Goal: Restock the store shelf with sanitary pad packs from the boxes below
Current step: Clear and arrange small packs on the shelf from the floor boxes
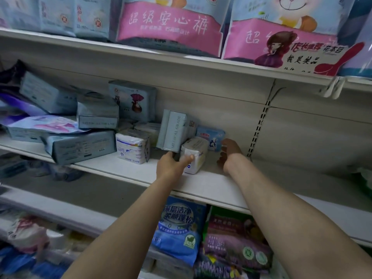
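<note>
On the middle shelf (211, 185), both hands are in among the stock. Left hand (171, 166) grips the bottom edge of a grey-blue pack (171, 130) standing upright, thumb across onto the white pack (194, 154) just beside it. Right hand (229, 151) lies further in, fingers loosely spread and holding nothing, fingertips touching or nearly touching the small blue pack (211, 137) at the back; can't tell whether there's real contact.

Step, my read: placing/straightening packs on the shelf, not fetching. Boxes aren't in view.

State of shelf: jumbled grey-blue packs (80, 146) piled to the left, some overhanging the front edge; bare shelf to the right of the hands.

Next move likely calls for: set the upright pack square against its neighbours, release, then fill the open stretch to the right. Risk: the upright pack leans and could tip when let go.
</note>
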A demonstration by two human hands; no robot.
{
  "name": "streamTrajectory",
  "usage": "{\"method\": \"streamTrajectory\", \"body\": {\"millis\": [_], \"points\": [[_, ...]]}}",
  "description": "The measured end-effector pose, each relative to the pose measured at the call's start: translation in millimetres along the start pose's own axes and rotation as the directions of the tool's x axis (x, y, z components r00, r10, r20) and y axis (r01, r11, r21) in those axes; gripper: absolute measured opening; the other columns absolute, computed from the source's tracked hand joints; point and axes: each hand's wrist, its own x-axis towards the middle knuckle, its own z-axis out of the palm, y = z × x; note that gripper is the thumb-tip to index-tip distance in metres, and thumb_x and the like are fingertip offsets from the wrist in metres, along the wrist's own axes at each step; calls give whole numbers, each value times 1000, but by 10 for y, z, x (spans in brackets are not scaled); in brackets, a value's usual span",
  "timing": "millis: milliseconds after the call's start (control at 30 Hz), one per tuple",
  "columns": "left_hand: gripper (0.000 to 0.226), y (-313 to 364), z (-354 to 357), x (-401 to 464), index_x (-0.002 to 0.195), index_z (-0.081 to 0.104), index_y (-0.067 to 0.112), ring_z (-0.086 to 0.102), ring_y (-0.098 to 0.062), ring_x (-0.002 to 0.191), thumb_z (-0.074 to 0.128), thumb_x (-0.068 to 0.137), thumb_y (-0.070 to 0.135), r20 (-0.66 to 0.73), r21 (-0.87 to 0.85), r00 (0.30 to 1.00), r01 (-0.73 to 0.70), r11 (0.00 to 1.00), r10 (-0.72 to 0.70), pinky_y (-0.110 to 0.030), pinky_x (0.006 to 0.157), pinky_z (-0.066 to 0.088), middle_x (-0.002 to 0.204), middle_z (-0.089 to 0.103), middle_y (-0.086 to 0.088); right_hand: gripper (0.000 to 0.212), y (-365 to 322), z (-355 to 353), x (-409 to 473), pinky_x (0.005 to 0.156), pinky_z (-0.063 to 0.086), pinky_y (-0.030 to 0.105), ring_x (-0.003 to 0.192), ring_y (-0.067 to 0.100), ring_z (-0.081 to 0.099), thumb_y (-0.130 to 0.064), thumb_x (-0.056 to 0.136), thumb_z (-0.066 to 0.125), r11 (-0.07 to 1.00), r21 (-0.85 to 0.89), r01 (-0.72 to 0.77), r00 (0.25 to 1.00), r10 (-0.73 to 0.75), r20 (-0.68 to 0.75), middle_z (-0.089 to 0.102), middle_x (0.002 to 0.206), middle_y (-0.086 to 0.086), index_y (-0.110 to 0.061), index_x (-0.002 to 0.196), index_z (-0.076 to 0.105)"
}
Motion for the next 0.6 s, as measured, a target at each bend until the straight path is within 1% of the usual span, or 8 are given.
{"method": "streamTrajectory", "body": {"millis": [67, 133, 267, 333, 400, 467, 533, 600], "points": [[59, -5, -5, -19, 126, 63, 12, 62, -17, 109, 80, 80, 46, -38, -4, 999, -19, 1000, 18, -28, 88, 47, 121, 69, -1, 15, -38, 2, 70, 76, 39, 28, 70, 18, 43, -27, 91, 63, 999, 25, 41, 998, -42, 40, 46, 81, 3, -15, 86, 55], [61, -17, -20, -8, 125, 61, 13, 61, -15, 105, 80, 79, 48, -83, -14, 997, -6, 1000, 5, -26, 86, 45, 120, 67, 0, 14, -87, -1, 157, 80, 39, 28, 75, 16, 46, -27, 92, 62, 997, 37, 67, 996, -69, 64, 49, 87, 2, -16, 100, 57], [63, -49, -25, 12, 122, 63, 12, 62, -19, 106, 79, 77, 53, -155, 18, 988, 5, 1000, -2, -27, 84, 45, 117, 68, -3, 18, -153, 6, 249, 61, 37, 24, 73, 16, 53, -27, 94, 59, 994, 25, 103, 991, -104, 80, 61, 95, 2, -14, 106, 61], [58, -58, -17, 16, 119, 67, 12, 62, -17, 99, 77, 79, 53, -164, 21, 986, 0, 1000, 4, -26, 81, 45, 113, 71, -2, 21, -175, 32, 288, 60, 37, 24, 74, 18, 55, -29, 94, 59, 994, 2, 106, 991, -106, 83, 62, 102, 5, -14, 109, 61], [55, -57, -14, 26, 118, 69, 12, 62, -16, 96, 76, 81, 52, -166, 24, 986, -3, 1000, 7, -25, 78, 44, 109, 72, -1, 30, -207, 57, 315, 74, 44, 25, 90, 23, 57, -28, 96, 58, 994, -37, 101, 991, -97, 90, 60, 114, 5, -11, 120, 59], [53, -53, -17, 32, 119, 69, 12, 62, -17, 97, 74, 83, 52, -173, 18, 985, 0, 1000, 3, -26, 78, 44, 106, 71, -1, 43, -222, 68, 346, 89, 41, 28, 106, 22, 51, -29, 97, 57, 993, -77, 95, 991, -87, 101, 54, 129, 6, -11, 135, 53], [50, -35, -25, 26, 117, 69, 12, 59, -16, 93, 74, 85, 50, -184, 12, 983, 4, 1000, -1, -25, 77, 41, 99, 67, 2, 37, -191, 66, 370, 80, 41, 25, 95, 21, 54, -30, 96, 58, 991, -83, 103, 987, -91, 133, 59, 124, 10, -12, 129, 58], [47, -33, -31, 26, 115, 70, 11, 57, -15, 90, 74, 85, 48, -197, 8, 980, 11, 1000, -10, -24, 76, 39, 94, 64, 4, 25, -151, 88, 394, 64, 39, 25, 78, 19, 55, -28, 95, 59, 992, -76, 102, 985, -90, 150, 62, 102, 8, -12, 114, 60]]}}
